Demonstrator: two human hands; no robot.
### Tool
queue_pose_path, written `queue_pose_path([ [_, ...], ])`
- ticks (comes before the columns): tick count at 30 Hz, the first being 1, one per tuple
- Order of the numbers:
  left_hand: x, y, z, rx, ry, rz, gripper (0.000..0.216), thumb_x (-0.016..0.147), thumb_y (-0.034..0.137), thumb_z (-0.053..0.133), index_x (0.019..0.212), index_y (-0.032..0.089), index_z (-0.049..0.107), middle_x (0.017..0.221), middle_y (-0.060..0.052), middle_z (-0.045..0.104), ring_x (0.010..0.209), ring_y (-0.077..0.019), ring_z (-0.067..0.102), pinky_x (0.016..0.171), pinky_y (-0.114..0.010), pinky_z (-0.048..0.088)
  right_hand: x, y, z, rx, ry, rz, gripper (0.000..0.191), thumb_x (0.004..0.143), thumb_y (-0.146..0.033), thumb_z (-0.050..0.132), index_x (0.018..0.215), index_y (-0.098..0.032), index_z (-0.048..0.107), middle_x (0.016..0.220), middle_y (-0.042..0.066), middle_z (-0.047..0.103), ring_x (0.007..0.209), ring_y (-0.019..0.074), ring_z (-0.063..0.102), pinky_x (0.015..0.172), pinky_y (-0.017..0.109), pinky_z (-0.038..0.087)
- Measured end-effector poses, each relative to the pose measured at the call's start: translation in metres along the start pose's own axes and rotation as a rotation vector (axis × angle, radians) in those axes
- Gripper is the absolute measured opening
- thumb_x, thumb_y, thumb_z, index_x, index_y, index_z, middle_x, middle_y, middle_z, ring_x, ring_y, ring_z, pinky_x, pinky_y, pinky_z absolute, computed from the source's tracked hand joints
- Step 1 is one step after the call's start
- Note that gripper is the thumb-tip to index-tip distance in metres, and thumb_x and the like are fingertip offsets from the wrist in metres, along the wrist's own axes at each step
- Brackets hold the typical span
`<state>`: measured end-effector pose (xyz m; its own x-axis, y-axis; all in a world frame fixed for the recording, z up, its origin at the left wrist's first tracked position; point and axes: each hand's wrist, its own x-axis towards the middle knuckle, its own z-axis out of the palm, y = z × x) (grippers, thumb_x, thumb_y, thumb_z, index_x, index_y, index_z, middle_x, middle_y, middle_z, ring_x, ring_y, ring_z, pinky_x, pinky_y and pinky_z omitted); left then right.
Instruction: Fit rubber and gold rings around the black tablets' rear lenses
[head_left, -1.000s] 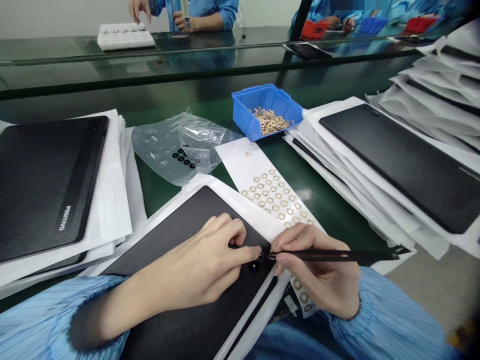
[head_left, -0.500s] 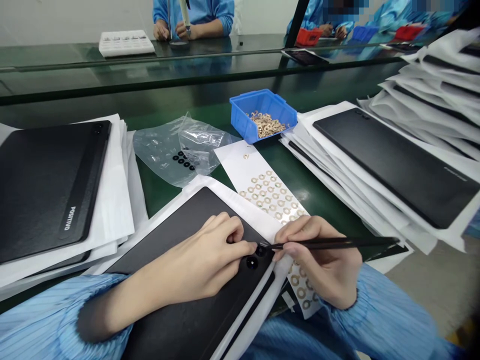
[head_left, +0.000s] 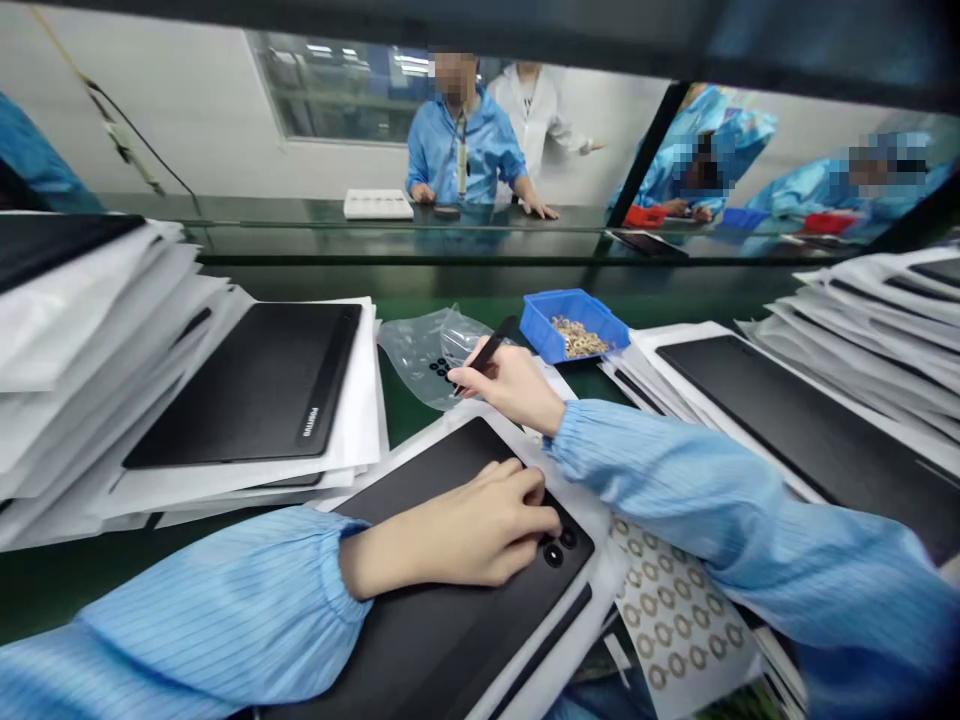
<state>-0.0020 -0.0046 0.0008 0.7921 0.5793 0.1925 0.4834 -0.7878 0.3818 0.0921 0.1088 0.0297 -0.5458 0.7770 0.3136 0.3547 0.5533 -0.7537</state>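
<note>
A black tablet [head_left: 442,640] lies face down on white foam sheeting in front of me, with two round camera lenses [head_left: 553,553] near its right corner. Resting on its back is my left hand [head_left: 472,525], fingers bent and apart, the index fingertip beside the lenses. My right hand [head_left: 517,385] grips black tweezers [head_left: 489,350], their tips pointing down by several small black rings [head_left: 439,369] on a clear plastic bag [head_left: 405,340]. Whether the tips touch a ring cannot be made out. Under my right forearm runs a sheet of ring-shaped stickers [head_left: 679,620].
A blue bin [head_left: 541,328] of small tan rings stands behind my right hand. Tablets interleaved with white sheets are stacked at left [head_left: 247,390] and right [head_left: 742,400], with taller stacks beyond them. Co-workers in blue [head_left: 465,150] are across the bench.
My right hand has moved away from the lenses, forward and left to the black rings, still holding the tweezers. My left hand stays on the tablet. The head view has tilted up.
</note>
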Motion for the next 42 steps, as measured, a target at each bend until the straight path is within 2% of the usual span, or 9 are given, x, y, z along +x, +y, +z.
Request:
queue_pose_path([
  [4, -0.001, 0.0, 0.0, 0.023, 0.029, 0.011, 0.018, 0.083, 0.015, 0.051, 0.097, 0.016, 0.062, 0.093, -0.006, 0.048, 0.086, -0.0176, 0.046, 0.081, -0.026, 0.042, 0.038, 0.021, 0.03, -0.206, -0.012, -0.069, 0.022, 0.082, -0.026, 0.06, 0.063, -0.016, 0.055, 0.069, 0.005, 0.065, 0.067, 0.0157, 0.063, 0.065, 0.026, 0.047],
  [8, -0.001, 0.001, -0.001, -0.004, 0.049, 0.016, 0.02, 0.083, 0.014, 0.052, 0.1, 0.016, 0.062, 0.095, -0.006, 0.049, 0.089, -0.0175, 0.048, 0.082, -0.025, 0.042, 0.05, 0.029, 0.036, -0.283, -0.096, -0.117, 0.02, 0.073, -0.025, 0.069, 0.061, -0.016, 0.055, 0.062, 0.002, 0.061, 0.063, 0.0156, 0.059, 0.061, 0.026, 0.042],
  [17, 0.0, 0.0, -0.002, 0.026, 0.039, -0.023, 0.024, 0.085, 0.015, 0.048, 0.105, 0.019, 0.061, 0.096, -0.005, 0.051, 0.09, -0.0178, 0.048, 0.084, -0.028, 0.042, 0.003, -0.006, -0.032, -0.254, -0.137, -0.072, 0.031, 0.092, -0.035, 0.04, 0.072, -0.016, 0.055, 0.07, 0.003, 0.066, 0.063, 0.0128, 0.061, 0.064, 0.024, 0.044],
  [21, -0.002, -0.014, -0.005, 0.209, 0.172, -0.246, 0.021, 0.088, 0.019, 0.045, 0.105, 0.018, 0.057, 0.1, -0.007, 0.052, 0.095, -0.0207, 0.048, 0.086, -0.035, 0.042, -0.03, 0.013, -0.053, -0.325, -0.241, 0.043, 0.017, 0.085, -0.022, 0.048, 0.07, -0.015, 0.055, 0.056, 0.0, 0.059, 0.052, 0.0124, 0.055, 0.055, 0.023, 0.038],
  [25, -0.014, -0.034, -0.006, 0.338, 0.311, -0.505, 0.021, 0.09, 0.023, 0.04, 0.105, 0.011, 0.051, 0.101, -0.012, 0.05, 0.096, -0.026, 0.047, 0.084, -0.045, 0.043, -0.046, 0.034, -0.048, -0.369, -0.237, 0.112, 0.026, 0.082, -0.029, 0.054, 0.061, -0.014, 0.053, 0.055, 0.001, 0.053, 0.054, 0.0121, 0.047, 0.051, 0.023, 0.03],
  [33, -0.033, -0.04, -0.005, 0.297, 0.384, -0.652, 0.037, 0.091, 0.042, 0.04, 0.112, 0.012, 0.048, 0.098, -0.011, 0.051, 0.095, -0.0277, 0.049, 0.083, -0.047, 0.043, -0.06, 0.018, -0.042, -0.144, -0.298, -0.008, 0.024, 0.077, -0.023, 0.057, 0.057, -0.016, 0.045, 0.051, -0.005, 0.039, 0.051, 0.008, 0.035, 0.052, 0.023, 0.025],
  [36, -0.029, -0.027, -0.018, 0.229, 0.328, -0.625, 0.034, 0.093, 0.043, 0.034, 0.089, 0.017, 0.055, 0.089, -0.008, 0.053, 0.089, -0.0253, 0.051, 0.082, -0.044, 0.042, -0.067, 0.013, -0.047, -0.068, -0.239, 0.025, 0.027, 0.081, -0.026, 0.047, 0.057, -0.018, 0.037, 0.05, -0.006, 0.034, 0.048, 0.0076, 0.032, 0.048, 0.023, 0.023],
  [38, -0.025, -0.018, -0.027, 0.162, 0.293, -0.658, 0.039, 0.094, 0.046, 0.029, 0.073, 0.019, 0.049, 0.079, -0.005, 0.053, 0.079, -0.0229, 0.053, 0.075, -0.039, 0.043, -0.07, 0.011, -0.05, 0.017, -0.201, 0.039, 0.028, 0.083, -0.034, 0.041, 0.06, -0.019, 0.035, 0.052, -0.006, 0.032, 0.048, 0.0075, 0.03, 0.047, 0.022, 0.024],
  [42, -0.02, -0.002, -0.041, 0.024, 0.231, -0.747, 0.04, 0.094, 0.05, 0.025, 0.068, 0.022, 0.037, 0.064, 0.001, 0.051, 0.061, -0.0179, 0.052, 0.06, -0.03, 0.038, -0.072, 0.007, -0.053, 0.379, -0.169, 0.054, 0.039, 0.076, -0.053, 0.048, 0.063, -0.018, 0.04, 0.056, -0.006, 0.031, 0.051, 0.007, 0.029, 0.047, 0.022, 0.024],
])
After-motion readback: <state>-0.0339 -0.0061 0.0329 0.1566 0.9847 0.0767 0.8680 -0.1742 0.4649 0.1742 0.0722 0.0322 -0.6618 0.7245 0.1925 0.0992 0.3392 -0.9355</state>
